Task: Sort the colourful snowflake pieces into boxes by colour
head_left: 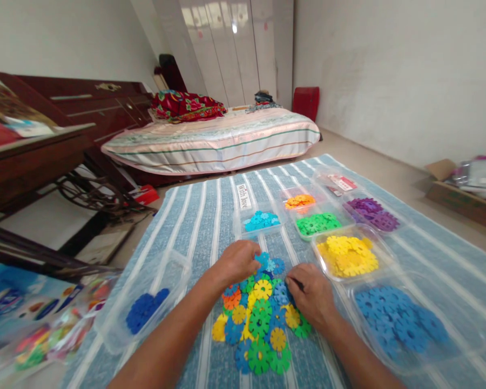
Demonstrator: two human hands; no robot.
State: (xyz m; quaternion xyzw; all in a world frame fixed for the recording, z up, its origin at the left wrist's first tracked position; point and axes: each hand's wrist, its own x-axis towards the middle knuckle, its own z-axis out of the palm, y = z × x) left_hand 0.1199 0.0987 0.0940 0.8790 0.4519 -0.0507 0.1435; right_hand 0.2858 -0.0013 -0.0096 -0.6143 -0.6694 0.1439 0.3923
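Observation:
A mixed pile of plastic snowflake discs (pixel 261 316) in green, yellow, blue and orange lies on the striped cloth (pixel 204 216) between my forearms. My left hand (pixel 238 260) is at the pile's far left edge, fingers curled beside some light-blue discs (pixel 269 263). Whatever its fingertips grip is hidden. At the pile's right side, my right hand (pixel 311 292) has its fingers bent down by a blue disc (pixel 281 292); I cannot make out what is in them. Clear boxes hold sorted discs: dark blue (pixel 143 312) at left, light blue (pixel 261 221) ahead, yellow (pixel 348 256) at right.
More boxes hold green discs (pixel 318 224), orange discs (pixel 299 202), purple discs (pixel 372 213) and medium-blue discs (pixel 399 319). A bed (pixel 218 138) stands beyond the cloth. To the left is a sewing-machine table (pixel 36 146), to the right a cardboard box (pixel 464 202).

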